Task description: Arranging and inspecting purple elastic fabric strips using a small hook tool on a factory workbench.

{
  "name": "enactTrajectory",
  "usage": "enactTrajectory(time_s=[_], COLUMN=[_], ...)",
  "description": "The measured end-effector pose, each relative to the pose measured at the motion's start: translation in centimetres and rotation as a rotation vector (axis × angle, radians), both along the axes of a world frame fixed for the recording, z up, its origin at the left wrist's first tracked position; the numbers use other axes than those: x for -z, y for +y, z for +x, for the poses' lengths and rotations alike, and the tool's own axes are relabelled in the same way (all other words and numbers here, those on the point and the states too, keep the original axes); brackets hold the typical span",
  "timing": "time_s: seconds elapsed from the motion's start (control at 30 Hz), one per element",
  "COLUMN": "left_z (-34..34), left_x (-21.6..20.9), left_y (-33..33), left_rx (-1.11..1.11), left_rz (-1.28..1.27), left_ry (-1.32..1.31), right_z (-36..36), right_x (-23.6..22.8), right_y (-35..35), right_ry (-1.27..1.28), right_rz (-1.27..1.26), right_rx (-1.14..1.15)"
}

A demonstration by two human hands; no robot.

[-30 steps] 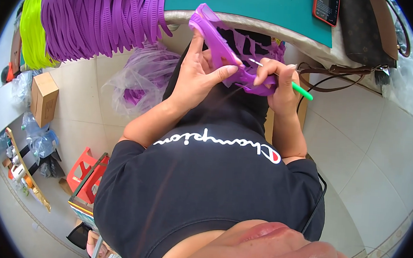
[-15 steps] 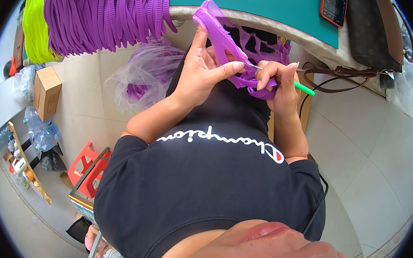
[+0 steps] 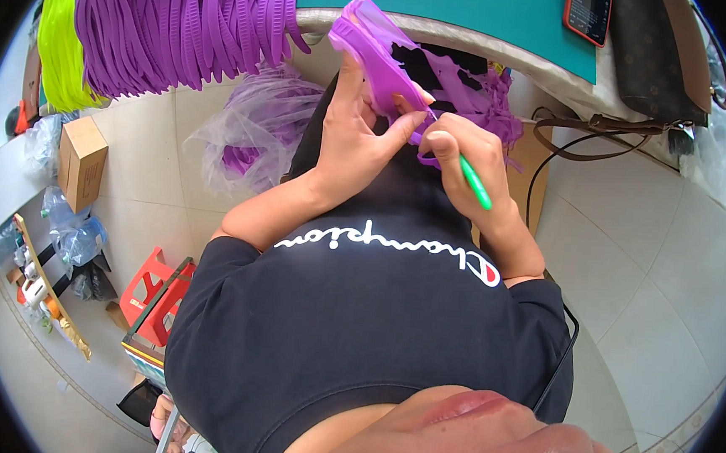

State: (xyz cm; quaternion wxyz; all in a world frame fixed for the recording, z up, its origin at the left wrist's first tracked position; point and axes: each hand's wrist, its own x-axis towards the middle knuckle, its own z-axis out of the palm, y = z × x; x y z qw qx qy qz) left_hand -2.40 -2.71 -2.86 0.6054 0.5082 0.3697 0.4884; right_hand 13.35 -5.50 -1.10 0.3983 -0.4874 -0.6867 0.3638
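Note:
My left hand (image 3: 354, 133) grips a long, soft purple rubber strap (image 3: 381, 66) that stands up and away from me, past the table's front edge. Its thumb presses near the strap's lower end. In my right hand (image 3: 471, 154) is a slim tool with a green handle (image 3: 475, 184), its thin metal tip against the strap's lower end beside my left thumb. A thin purple strip hangs by my right fingers. Behind both hands, ragged purple scraps (image 3: 485, 105) lie over dark cloth; the exact shape of the tool's tip is too small to tell.
Many purple straps (image 3: 184, 20) and yellow-green straps (image 3: 60, 37) hang over the table's left side. A phone (image 3: 586, 15) and a brown bag (image 3: 657, 58) rest on the green-topped table (image 3: 446, 1). On the floor are a clear plastic bag (image 3: 252, 126), a carton (image 3: 81, 160) and a red stool (image 3: 152, 296).
My right hand has turned over, so the green handle now points down toward me instead of out to the right. The strap has tilted slightly left in my left hand.

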Motion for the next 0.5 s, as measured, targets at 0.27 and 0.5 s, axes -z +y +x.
enactTrajectory(time_s=[0.27, 0.5], left_z=[-1.7, -3.7], left_x=[-1.5, -1.1], left_y=[0.9, 0.8], left_rx=[0.352, 0.773], left_rz=[-0.406, -0.508], left_ry=[-0.323, -0.417], right_z=[4.3, 8.5], right_x=[-0.1, 1.0], right_y=[2.9, 5.5], right_ry=[0.191, 0.040], right_rz=[0.052, 0.100], right_rx=[0.338, 0.699])
